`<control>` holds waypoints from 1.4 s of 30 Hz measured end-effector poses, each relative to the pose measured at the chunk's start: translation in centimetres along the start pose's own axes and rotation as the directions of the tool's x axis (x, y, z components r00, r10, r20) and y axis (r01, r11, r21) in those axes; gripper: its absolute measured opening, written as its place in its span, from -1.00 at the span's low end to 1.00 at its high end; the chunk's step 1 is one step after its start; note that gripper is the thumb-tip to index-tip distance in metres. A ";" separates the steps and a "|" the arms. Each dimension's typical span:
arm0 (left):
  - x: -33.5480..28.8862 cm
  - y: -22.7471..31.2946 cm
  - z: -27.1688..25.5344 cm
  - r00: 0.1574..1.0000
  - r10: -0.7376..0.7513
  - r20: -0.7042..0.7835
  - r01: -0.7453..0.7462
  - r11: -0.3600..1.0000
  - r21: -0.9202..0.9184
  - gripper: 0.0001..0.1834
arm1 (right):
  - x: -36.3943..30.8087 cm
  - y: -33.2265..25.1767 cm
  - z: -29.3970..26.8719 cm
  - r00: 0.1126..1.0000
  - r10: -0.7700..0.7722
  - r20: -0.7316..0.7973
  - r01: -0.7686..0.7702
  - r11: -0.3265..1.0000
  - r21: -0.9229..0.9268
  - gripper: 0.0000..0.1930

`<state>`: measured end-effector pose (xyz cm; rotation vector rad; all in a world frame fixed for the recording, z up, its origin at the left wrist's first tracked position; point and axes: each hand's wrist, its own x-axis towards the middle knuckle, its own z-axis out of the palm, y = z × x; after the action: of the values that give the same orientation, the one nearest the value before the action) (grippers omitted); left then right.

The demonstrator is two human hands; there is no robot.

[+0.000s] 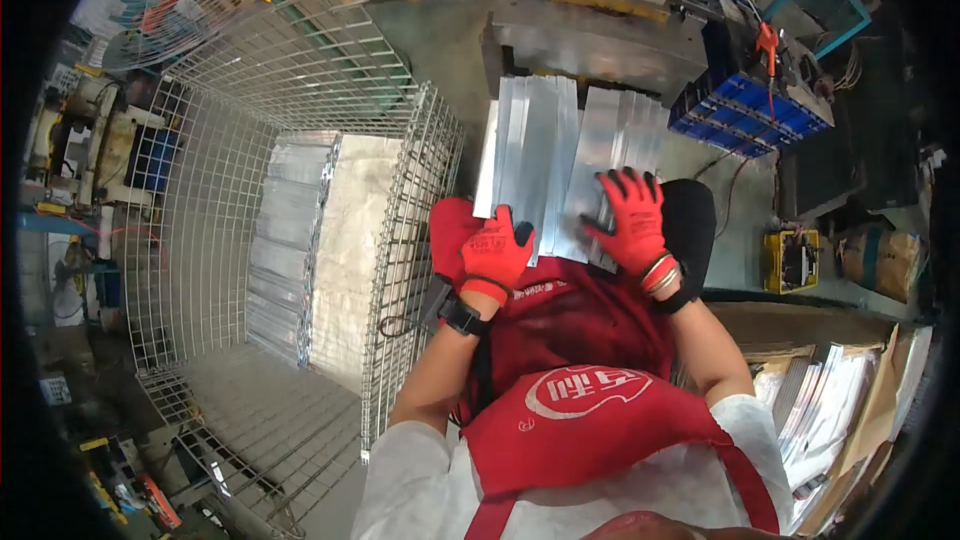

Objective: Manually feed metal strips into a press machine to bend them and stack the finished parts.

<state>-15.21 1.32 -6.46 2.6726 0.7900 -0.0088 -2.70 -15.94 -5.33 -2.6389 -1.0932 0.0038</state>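
Two groups of long, ribbed silver metal profiles lie side by side in front of me, their near ends over my lap. My left hand point(497, 252), in a red glove with dark fingertips, is curled at the near left corner of the left metal profiles point(537, 155) and grips their edge. Some of its fingers are hidden beneath. Over the right metal profiles point(622, 130) my right hand point(632, 222), gloved alike, is spread with the fingers apart. Its thumb is slightly blurred. Whether its fingertips touch the metal, I cannot tell.
At my left stands a large wire mesh cage point(400, 230) holding stacked metal profiles point(285, 240) and a pale sheet point(355, 250). A metal block point(600, 45) is beyond the work. To the right are a blue crate point(750, 115), a small yellow bin point(792, 260) and a cardboard box point(865, 420) of strips.
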 end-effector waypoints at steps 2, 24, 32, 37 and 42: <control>0.1 0.0 -0.2 1.000 0.022 0.020 -0.024 0.997 0.074 -0.58 | -0.9 -2.5 -0.2 0.975 -0.107 0.194 0.126 0.988 -0.090 -0.13; 1.7 2.5 3.1 0.886 0.458 0.070 0.031 0.093 -0.995 -0.59 | -2.0 -2.9 -5.0 0.960 -0.279 -0.037 0.280 0.935 0.219 -0.28; 0.4 4.8 -0.7 0.820 0.556 -0.135 -0.317 0.244 -0.917 -0.57 | -0.7 2.1 -8.4 0.981 0.075 -0.179 0.105 0.569 0.816 -0.67; 1.4 8.5 -5.1 0.888 0.459 0.008 -0.152 0.310 -0.939 -0.53 | 3.2 2.3 -7.3 0.869 -0.187 -0.457 0.441 0.712 0.546 -0.69; 5.1 10.1 -6.2 0.910 0.351 0.222 0.081 0.375 -0.924 -0.55 | 8.7 1.9 -4.8 0.940 0.309 -0.143 0.160 -0.028 0.987 -0.79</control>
<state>-6.10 -1.80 2.21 1.5168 0.2499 -0.0391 5.31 -12.41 -0.34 -1.1510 -0.3883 0.2767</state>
